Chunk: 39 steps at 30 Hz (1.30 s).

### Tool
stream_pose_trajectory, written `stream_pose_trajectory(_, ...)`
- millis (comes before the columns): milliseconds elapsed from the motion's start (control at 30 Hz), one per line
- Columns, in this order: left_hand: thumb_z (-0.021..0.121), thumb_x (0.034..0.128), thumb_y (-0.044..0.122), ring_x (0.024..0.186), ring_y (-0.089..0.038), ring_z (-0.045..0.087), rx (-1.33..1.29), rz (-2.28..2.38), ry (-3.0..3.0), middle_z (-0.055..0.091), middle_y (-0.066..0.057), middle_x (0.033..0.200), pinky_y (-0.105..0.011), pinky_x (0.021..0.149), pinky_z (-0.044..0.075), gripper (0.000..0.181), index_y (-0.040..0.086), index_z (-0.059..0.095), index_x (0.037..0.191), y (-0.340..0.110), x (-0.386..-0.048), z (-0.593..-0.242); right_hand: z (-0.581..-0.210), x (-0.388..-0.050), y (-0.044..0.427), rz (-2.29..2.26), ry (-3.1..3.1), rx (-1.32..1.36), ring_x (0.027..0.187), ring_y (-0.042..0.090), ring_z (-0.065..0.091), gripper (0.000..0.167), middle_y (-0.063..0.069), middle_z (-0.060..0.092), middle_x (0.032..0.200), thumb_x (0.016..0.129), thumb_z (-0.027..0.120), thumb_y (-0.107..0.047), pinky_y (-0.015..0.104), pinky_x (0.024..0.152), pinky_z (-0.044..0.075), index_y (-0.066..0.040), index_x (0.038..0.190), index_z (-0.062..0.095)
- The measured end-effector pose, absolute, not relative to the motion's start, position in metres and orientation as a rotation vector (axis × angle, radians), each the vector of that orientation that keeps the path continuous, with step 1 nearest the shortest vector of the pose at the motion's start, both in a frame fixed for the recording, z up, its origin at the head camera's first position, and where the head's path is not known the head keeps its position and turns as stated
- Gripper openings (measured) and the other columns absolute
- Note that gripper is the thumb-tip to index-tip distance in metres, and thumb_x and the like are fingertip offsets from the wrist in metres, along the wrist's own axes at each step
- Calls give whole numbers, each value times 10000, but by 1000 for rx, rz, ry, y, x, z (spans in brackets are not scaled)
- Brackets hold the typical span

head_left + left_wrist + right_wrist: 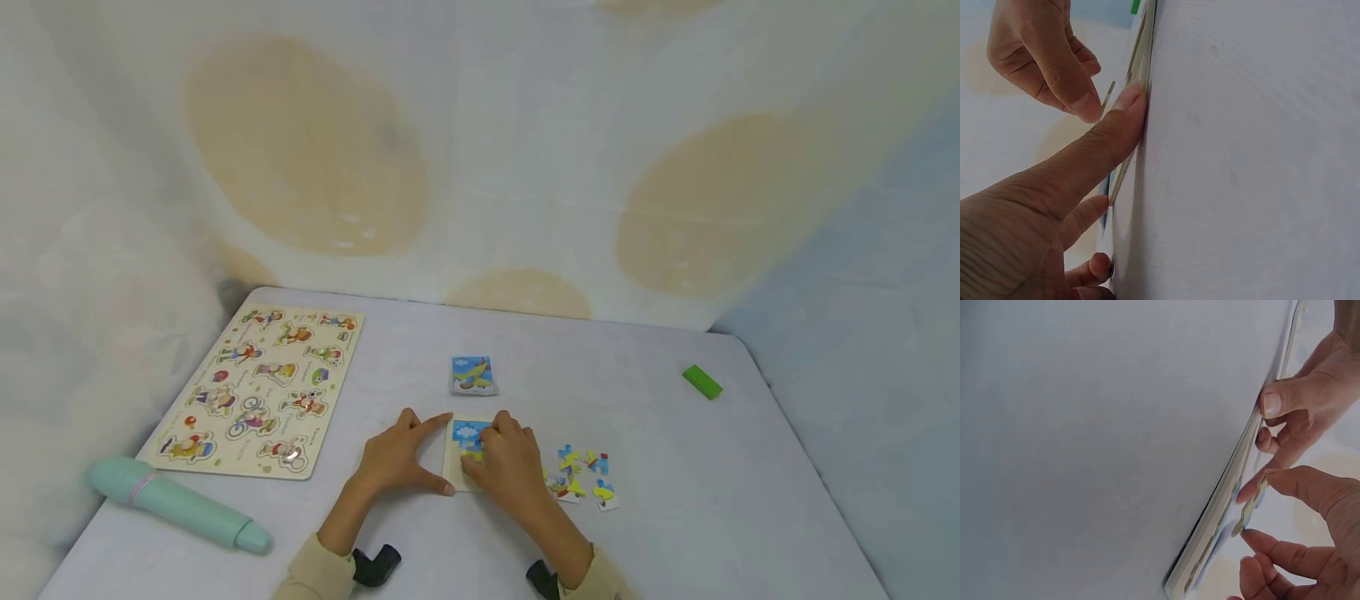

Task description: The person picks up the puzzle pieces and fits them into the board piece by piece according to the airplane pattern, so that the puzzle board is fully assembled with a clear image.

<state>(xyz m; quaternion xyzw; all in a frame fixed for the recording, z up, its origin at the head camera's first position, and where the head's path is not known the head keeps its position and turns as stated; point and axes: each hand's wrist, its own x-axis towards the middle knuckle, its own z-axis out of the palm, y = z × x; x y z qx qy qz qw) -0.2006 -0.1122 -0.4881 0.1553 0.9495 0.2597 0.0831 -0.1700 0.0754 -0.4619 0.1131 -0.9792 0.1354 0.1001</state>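
Observation:
A small square jigsaw tray (448, 460) with a pale rim and a blue sky picture lies flat before me. My left hand (396, 457) holds it by the left side, index finger at the far corner and thumb (1125, 119) at the near one. Over the tray's right part, my right hand (516, 468) pinches a jigsaw piece (1250, 506) between thumb and fingertips. In the right wrist view that piece is tilted, slightly above the tray. Several loose jigsaw pieces (603, 493) lie right of the right hand, some partly hidden by it.
Beyond the tray lies a small airplane picture (473, 375). A large wooden puzzle board (255, 392) with printed figures occupies the left, with a mint-green pen-shaped object (180, 508) before it. A green block (702, 382) lies far right. Patterned cloth (517, 167) hangs behind the table.

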Motion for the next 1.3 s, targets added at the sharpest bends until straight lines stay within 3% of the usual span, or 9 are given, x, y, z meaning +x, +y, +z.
stream_pose_trajectory(433,923,526,569,668,-145,387,469,785,2854,376,-19,917,-290,541,288,1024,301,535,1435,-113,-200,-489,-468,-177,65,332,-2965,345,806,175,530,421,53,548,926,768,841,-373,405,829,485,8,924,754)
stream_pose_trajectory(667,922,529,570,673,-143,395,466,777,2854,373,-13,918,-289,541,290,1015,311,535,1432,-113,-201,-492,-470,-170,68,221,-2896,372,844,192,568,590,76,551,944,755,829,-485,398,802,488,18,1050,740)
stream_pose_trajectory(900,923,535,559,676,-143,395,468,773,2864,377,-14,918,-289,547,290,1008,300,538,1430,-112,-199,-491,-464,-153,76,106,-2905,540,846,182,536,527,72,551,948,808,776,-492,392,777,472,-125,1185,737)
stream_pose_trajectory(1033,925,536,553,678,-141,396,475,764,2877,381,-14,918,-288,551,296,1006,294,541,1429,-112,-199,-490,-465,-145,82,79,-2946,593,1067,283,594,550,175,593,1175,835,736,-515,466,855,480,-186,1274,689)
stream_pose_trajectory(1133,925,534,554,677,-140,396,476,754,2887,380,-13,918,-288,552,299,1007,293,543,1428,-112,-199,-490,-468,-142,85,55,-2968,593,1139,343,566,598,242,554,1292,837,700,-574,491,875,461,-216,1314,661)
stream_pose_trajectory(1300,929,536,540,679,-143,397,474,759,2884,378,-13,920,-292,553,299,1003,290,544,1427,-112,-199,-491,-470,-140,84,33,-2989,577,1072,321,551,620,220,560,1223,854,632,-641,505,881,436,-226,1314,662)
